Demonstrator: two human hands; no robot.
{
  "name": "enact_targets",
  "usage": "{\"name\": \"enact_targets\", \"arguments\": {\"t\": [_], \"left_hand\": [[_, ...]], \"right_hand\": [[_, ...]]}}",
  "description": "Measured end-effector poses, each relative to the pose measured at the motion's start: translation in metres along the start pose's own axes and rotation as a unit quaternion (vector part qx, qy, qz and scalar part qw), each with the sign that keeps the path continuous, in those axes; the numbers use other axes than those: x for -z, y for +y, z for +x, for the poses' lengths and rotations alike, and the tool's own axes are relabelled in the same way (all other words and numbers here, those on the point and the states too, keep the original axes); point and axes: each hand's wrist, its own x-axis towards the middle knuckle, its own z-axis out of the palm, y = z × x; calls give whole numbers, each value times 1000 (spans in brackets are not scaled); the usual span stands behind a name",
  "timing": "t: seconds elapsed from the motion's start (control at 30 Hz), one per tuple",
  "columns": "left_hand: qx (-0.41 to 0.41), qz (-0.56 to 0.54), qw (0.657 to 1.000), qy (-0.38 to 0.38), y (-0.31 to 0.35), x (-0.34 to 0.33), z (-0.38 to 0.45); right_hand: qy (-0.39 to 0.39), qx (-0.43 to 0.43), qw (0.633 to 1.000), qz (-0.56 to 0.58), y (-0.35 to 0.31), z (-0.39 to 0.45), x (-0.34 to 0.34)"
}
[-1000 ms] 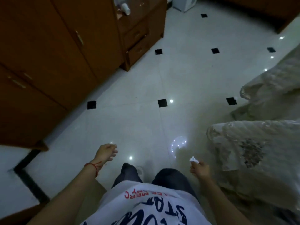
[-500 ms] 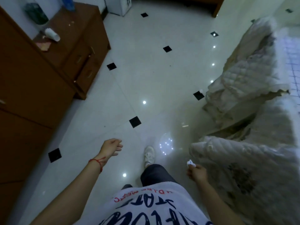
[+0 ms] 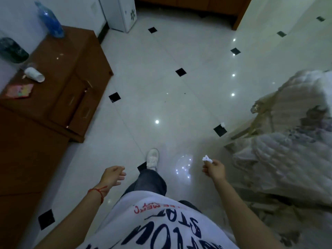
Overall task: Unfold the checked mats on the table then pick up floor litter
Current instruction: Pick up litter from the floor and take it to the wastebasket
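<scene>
My right hand point(image 3: 213, 168) is pinched on a small crumpled white paper scrap point(image 3: 207, 158), held at waist height above the white tiled floor. My left hand point(image 3: 113, 176), with a red thread at the wrist, hangs loose with curled fingers and holds nothing. Another small white scrap of litter point(image 3: 223, 124) lies on the floor by a black tile inset, close to the covered sofa. The checked mats and the table are not in view.
A brown wooden cabinet point(image 3: 71, 81) stands at the left, with a tipped white cup point(image 3: 35, 74), a blue bottle point(image 3: 50, 19) and a colourful packet point(image 3: 19, 90) on top. A sofa under a quilted cover point(image 3: 287, 141) fills the right. My white shoe point(image 3: 152, 157) steps forward.
The view has swung right and forward as I walk across the floor. The cabinet top and the second floor scrap have come into sight. My right hand still holds the paper scrap.
</scene>
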Motion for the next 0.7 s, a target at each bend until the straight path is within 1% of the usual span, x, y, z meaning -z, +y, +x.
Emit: {"name": "enact_targets", "arguments": {"t": [0.13,0.23,0.37,0.43,0.53,0.63,0.7], "left_hand": [[0,23,1000,-16,86,-7,64],[-11,52,998,-38,168,-12,106],[-70,107,989,-77,292,-32,157],[-98,129,982,-96,352,-51,174],[-138,153,970,-129,427,-89,194],[-171,179,958,-147,487,-134,213],[-179,199,950,-159,517,-163,225]], "right_hand": [[35,-35,998,28,-41,58,-18],[67,-81,994,42,-68,94,-24],[87,-111,987,74,-105,131,-28],[98,-129,983,86,-123,147,-29],[137,-155,970,125,-136,171,-29],[158,-182,955,170,-149,200,-24],[163,-193,949,186,-160,226,-18]]}}
